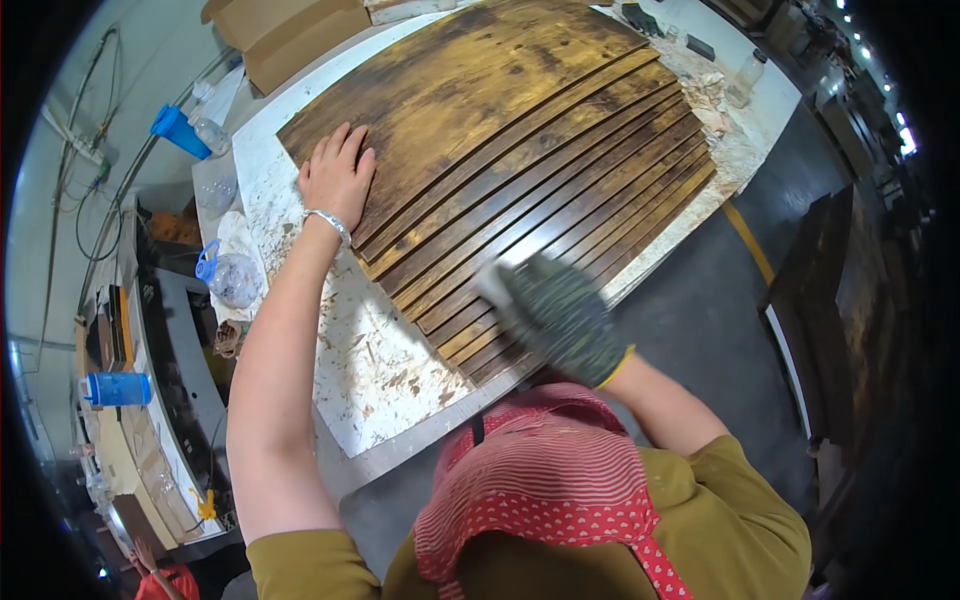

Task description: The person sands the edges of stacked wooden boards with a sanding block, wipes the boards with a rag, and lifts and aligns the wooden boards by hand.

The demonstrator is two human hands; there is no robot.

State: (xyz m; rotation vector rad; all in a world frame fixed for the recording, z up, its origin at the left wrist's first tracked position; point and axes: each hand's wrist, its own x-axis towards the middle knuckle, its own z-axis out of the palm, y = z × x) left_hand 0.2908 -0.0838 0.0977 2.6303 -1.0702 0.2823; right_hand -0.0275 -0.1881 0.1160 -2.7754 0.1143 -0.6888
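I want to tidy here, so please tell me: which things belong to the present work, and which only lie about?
Seemingly in use: stacked brown boards; white table; dark glove.

Seemingly just lying about: cardboard box; blue cup; blue-lidded bottle.

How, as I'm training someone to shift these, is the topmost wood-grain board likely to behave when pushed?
The topmost board is probably stiff: it shows no visible sag under the left hand. It may slide fairly easily, since the fanned boards beneath show a smooth sheen. Tipping seems unlikely, given how broad and flat it lies.
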